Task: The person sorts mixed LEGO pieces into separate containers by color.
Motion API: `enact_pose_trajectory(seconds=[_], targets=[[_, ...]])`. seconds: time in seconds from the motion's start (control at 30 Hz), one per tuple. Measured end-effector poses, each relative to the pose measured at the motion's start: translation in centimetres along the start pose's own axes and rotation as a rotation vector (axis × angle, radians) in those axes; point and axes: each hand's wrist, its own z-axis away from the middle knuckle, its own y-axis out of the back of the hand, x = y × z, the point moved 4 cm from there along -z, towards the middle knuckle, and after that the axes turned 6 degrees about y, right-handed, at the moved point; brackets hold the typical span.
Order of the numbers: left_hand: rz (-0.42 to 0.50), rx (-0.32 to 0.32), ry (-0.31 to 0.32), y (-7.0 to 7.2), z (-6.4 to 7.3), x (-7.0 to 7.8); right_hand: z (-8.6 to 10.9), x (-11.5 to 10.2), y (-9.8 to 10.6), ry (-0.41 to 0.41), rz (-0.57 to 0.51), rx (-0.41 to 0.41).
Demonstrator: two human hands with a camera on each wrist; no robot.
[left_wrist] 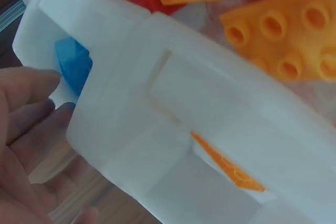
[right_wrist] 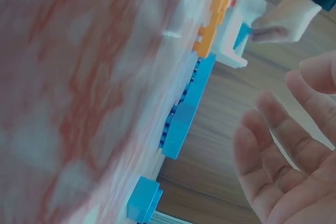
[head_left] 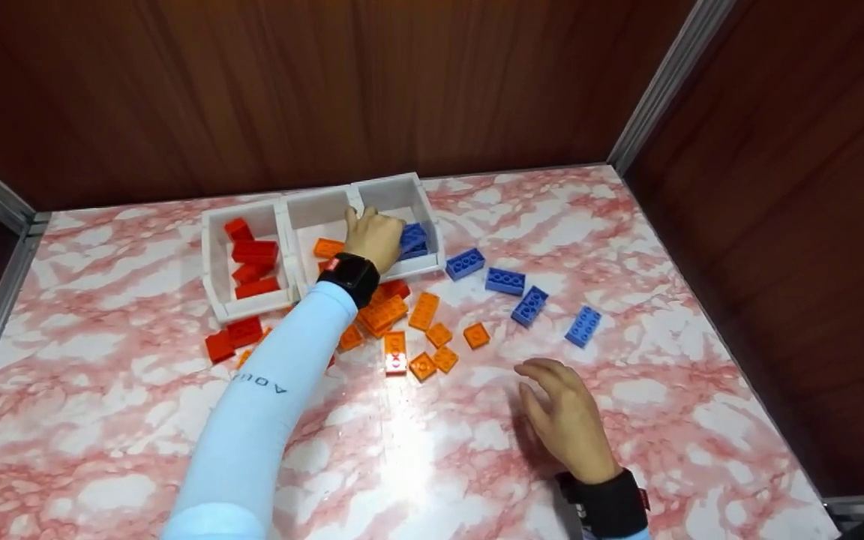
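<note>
In the head view my left hand point(head_left: 373, 238) reaches over the right compartment of a white three-part tray point(head_left: 252, 307), beside a blue brick point(head_left: 412, 238) that lies tilted on other blue pieces. The left wrist view shows that hand's loosely bent, parted fingers, one fingertip right at a blue brick point(left_wrist: 74, 65) behind the tray wall. My right hand point(head_left: 568, 424) hovers low over the table at the front right, fingers slightly bent, holding nothing. The nearest piece to it is a light blue brick point(head_left: 583, 325).
Red bricks point(head_left: 254, 253) fill part of the left compartment; an orange brick point(head_left: 328, 247) lies in the middle one. Several orange bricks point(head_left: 424, 311) and red bricks point(head_left: 244, 330) lie in front of the tray. More blue bricks point(head_left: 505, 280) lie to its right. Brown panels point(head_left: 289, 97) enclose the marbled table point(head_left: 102, 420).
</note>
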Motion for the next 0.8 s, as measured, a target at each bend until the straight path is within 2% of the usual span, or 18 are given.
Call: enact_pose_trajectory(seconds=[0.13,0.23,0.43,0.53,0.6,0.73,0.8], targets=[[-0.003,0.047,-0.007,0.6,0.8,-0.5,-0.2,0.2,0.3,0.005,-0.006,0.03],[0.027,0.067,-0.008,1.5,1.7,-0.7,-0.3,0.3,0.5,0.008,-0.016,0.049],[0.135,0.083,-0.016,3.4,4.7,-0.7,-0.8,0.7,1.0,-0.015,-0.018,0.047],[0.222,0.084,-0.035,4.0,7.0,-0.8,-1.0,1.0,1.3,-0.028,-0.023,0.04],[0.309,0.058,-0.051,4.2,8.9,-0.9,-1.1,1.4,1.5,-0.041,-0.028,0.04],[0.459,0.046,-0.083,4.2,13.5,-0.7,-1.5,2.7,2.6,-0.054,-0.032,0.056],[0.488,0.064,-0.085,4.2,15.9,-0.7,-1.7,3.5,3.2,-0.063,-0.029,0.061]])
